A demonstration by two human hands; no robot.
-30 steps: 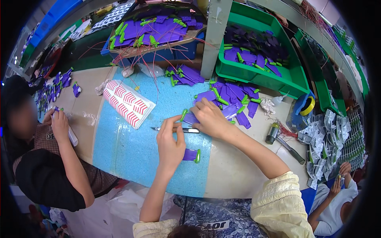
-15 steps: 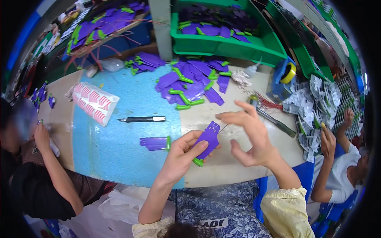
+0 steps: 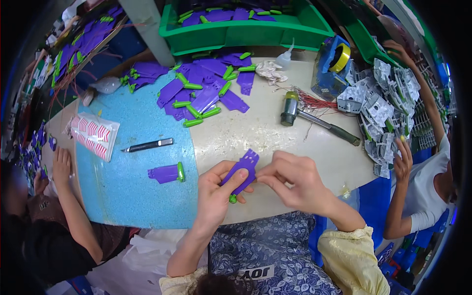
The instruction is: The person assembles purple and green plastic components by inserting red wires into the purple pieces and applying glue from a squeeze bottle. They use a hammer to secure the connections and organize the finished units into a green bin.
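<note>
Above the table's near edge, my left hand [image 3: 211, 196] grips a flat purple piece [image 3: 247, 164], thumb on its face. The piece has slots at its upper end and a green end [image 3: 233, 199] below. Close to its right edge, my right hand [image 3: 297, 183] is closed in a pinch; whatever its fingertips hold is too small to make out. To the left, a similar purple piece [image 3: 164, 173] with a green end lies on the blue mat [image 3: 123, 196]. Farther up the mat is a black craft knife [image 3: 148, 145].
Purple-and-green pieces [image 3: 204, 93] are heaped before a green bin [image 3: 246, 40]. A hammer [image 3: 328, 126], red wires [image 3: 317, 101], a tape dispenser [image 3: 327, 73] and grey metal parts [image 3: 381, 110] lie at right. A striped packet [image 3: 93, 136] lies left. Co-workers' hands [image 3: 62, 164] flank the table.
My right hand's fingers, spread before, have closed into a pinch and come lower beside the purple piece. The thin wire seen there no longer shows clearly. The whole view has shifted.
</note>
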